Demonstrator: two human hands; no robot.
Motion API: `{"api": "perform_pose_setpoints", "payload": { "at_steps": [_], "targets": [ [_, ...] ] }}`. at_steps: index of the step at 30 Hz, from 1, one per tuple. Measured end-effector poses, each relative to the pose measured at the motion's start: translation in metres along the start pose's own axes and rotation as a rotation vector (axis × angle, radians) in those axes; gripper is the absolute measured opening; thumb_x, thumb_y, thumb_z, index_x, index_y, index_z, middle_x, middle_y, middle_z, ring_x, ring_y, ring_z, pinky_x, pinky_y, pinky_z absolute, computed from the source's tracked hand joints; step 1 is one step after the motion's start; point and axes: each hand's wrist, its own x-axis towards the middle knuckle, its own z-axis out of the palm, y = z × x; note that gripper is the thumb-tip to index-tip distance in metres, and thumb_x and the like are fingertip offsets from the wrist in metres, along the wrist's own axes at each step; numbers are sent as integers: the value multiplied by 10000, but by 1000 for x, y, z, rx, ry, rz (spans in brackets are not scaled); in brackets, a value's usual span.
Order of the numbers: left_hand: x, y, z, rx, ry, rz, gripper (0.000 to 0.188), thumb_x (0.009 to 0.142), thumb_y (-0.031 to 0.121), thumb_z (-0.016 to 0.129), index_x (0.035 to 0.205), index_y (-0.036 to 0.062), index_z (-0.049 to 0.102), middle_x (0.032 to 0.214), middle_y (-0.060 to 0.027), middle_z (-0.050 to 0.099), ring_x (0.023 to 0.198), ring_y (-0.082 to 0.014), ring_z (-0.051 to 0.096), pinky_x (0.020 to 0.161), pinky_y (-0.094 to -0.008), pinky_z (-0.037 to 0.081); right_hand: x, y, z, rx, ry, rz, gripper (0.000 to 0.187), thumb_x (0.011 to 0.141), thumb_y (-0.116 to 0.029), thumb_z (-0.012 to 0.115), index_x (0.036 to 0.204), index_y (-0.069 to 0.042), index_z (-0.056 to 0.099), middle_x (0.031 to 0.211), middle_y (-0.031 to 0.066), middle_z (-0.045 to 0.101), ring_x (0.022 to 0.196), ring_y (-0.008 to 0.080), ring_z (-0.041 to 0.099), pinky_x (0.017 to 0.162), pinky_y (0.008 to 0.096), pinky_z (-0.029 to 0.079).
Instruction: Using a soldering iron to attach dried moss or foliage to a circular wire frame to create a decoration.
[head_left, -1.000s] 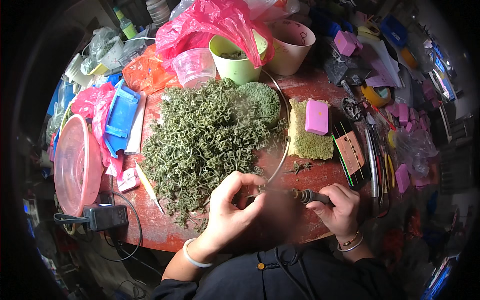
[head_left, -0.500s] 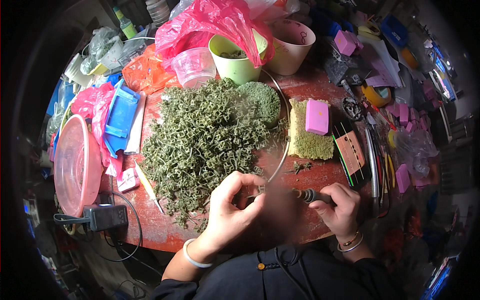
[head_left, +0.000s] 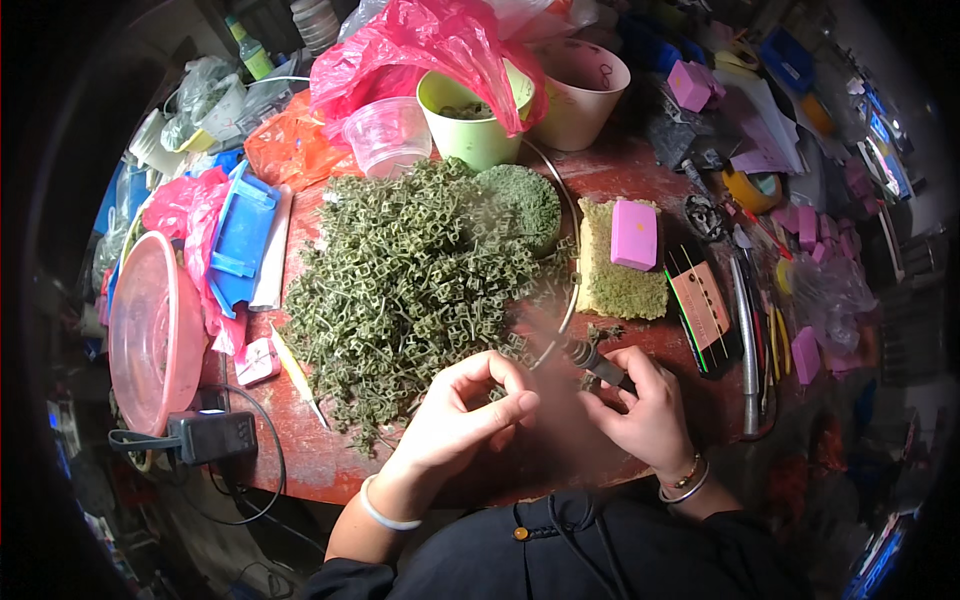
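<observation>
My left hand point(head_left: 450, 408) is at the near edge of a big heap of small grey-green pieces with square, frame-like ends point(head_left: 410, 265). Its thumb and forefinger curl toward each other; whether a small piece sits between them is hard to see. In my right hand point(head_left: 645, 412) is a black-handled tool point(head_left: 604, 368) with a ringed front end, slanting up and to the left. A brownish haze blurs the table between both hands. A few loose pieces point(head_left: 606, 333) lie beyond the tool, below a yellow-green sponge point(head_left: 625, 292) carrying a pink block point(head_left: 635, 235).
A round green textured pad point(head_left: 522, 203) touches the heap. Behind stand a light green cup point(head_left: 470, 140) and a pale cup point(head_left: 580, 105), with a pink bag point(head_left: 410, 50). A pink basin point(head_left: 155, 330) and black adapter point(head_left: 212, 436) are left; a metal tool point(head_left: 743, 340) lies right.
My right hand has moved left and slightly up, turning the tool's front end toward upper left. My left hand has shifted a little, its thumb now nearer the haze.
</observation>
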Motion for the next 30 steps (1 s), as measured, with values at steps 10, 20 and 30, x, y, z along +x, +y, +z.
{"api": "perform_pose_setpoints", "payload": {
  "at_steps": [10, 20, 30],
  "targets": [
    [4, -2, 5, 530, -121, 219, 313, 817, 15, 762, 1112, 27, 657, 995, -67, 649, 951, -120, 598, 856, -273, 492, 9, -25, -17, 841, -235, 223, 290, 764, 52, 769, 856, -92, 535, 977, -6, 674, 593, -36, 327, 584, 129, 297],
    [-3, -3, 6, 281, 11, 123, 203, 858, -4, 703, 1030, 35, 601, 1090, -107, 668, 930, -113, 595, 819, -272, 486, -2, -7, -39, 46, 173, 75, 238, 848, -176, 781, 943, -14, 634, 695, 36, 592, 577, 67, 492, 518, 247, 397],
    [-1, -6, 6, 304, 95, 249, 255, 838, -80, 669, 1064, 10, 592, 1060, -61, 606, 961, -113, 583, 844, -253, 481, -5, 7, -64, -490, 313, -119, 243, 857, -199, 753, 907, -6, 615, 728, 123, 575, 583, 271, 549, 519, 367, 409]
  ]
}}
